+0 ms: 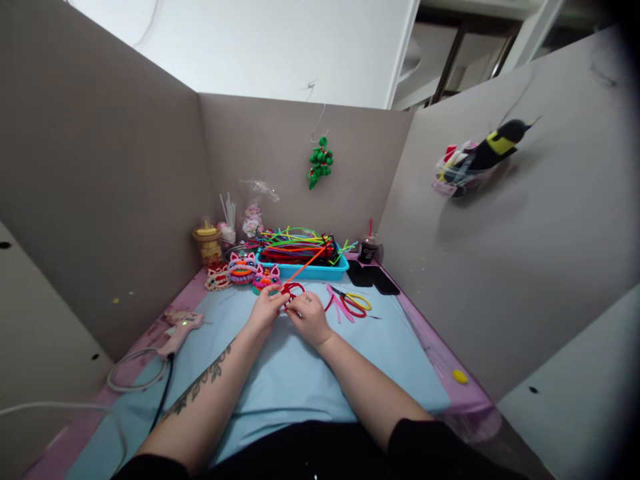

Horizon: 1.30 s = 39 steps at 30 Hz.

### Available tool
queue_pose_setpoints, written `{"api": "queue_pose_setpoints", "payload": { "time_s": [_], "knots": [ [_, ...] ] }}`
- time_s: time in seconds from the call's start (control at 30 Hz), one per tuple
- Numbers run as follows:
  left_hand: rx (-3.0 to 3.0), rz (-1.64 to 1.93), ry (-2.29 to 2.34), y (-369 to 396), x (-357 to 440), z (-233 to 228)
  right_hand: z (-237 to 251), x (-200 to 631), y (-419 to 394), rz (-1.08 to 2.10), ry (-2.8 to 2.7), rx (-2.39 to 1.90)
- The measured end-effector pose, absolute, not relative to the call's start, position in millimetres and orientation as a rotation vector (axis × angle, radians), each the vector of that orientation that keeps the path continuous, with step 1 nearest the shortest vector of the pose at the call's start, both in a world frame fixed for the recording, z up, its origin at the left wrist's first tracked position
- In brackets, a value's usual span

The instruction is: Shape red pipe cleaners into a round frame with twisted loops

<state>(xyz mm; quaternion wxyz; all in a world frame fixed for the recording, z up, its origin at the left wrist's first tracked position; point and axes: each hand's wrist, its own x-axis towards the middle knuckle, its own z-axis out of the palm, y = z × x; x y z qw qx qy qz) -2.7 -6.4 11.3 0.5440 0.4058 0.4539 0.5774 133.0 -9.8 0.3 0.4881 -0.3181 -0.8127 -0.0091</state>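
Both hands meet over the middle of the blue cloth, around a dark red pipe cleaner bent into loops. My left hand pinches it from the left, and an orange pipe cleaner slants up to the right from those fingers. My right hand is closed on the red loops from the other side. Part of the piece is hidden behind the fingers. Just left of the hands stand colourful animal heads made of pipe cleaners. To the right lie pink pipe-cleaner pieces beside scissors with red and yellow handles.
A blue tray full of pipe cleaners stands at the back. Black flat objects and a dark drink cup are right of it. A pink glue gun with its cable lies left. Grey partitions enclose the table.
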Motion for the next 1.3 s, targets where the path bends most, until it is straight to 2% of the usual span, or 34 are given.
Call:
{"api": "queue_pose_setpoints", "payload": {
  "time_s": [0.33, 0.8, 1.07, 1.3],
  "knots": [
    [0.977, 1.414, 1.201, -6, -3, 16, 4, 135, -9, 0.337, -1.896, -0.739],
    [1.122, 1.428, 1.068, -4, -1, 10, 12, 143, -2, 0.311, -1.715, -1.115],
    [1.203, 1.418, 1.075, -6, 0, 10, 5, 141, 3, 0.517, -1.681, -1.091],
    [1.212, 1.413, 1.149, -7, -3, 12, 3, 142, 2, 0.394, -1.756, -1.034]
  ]
}}
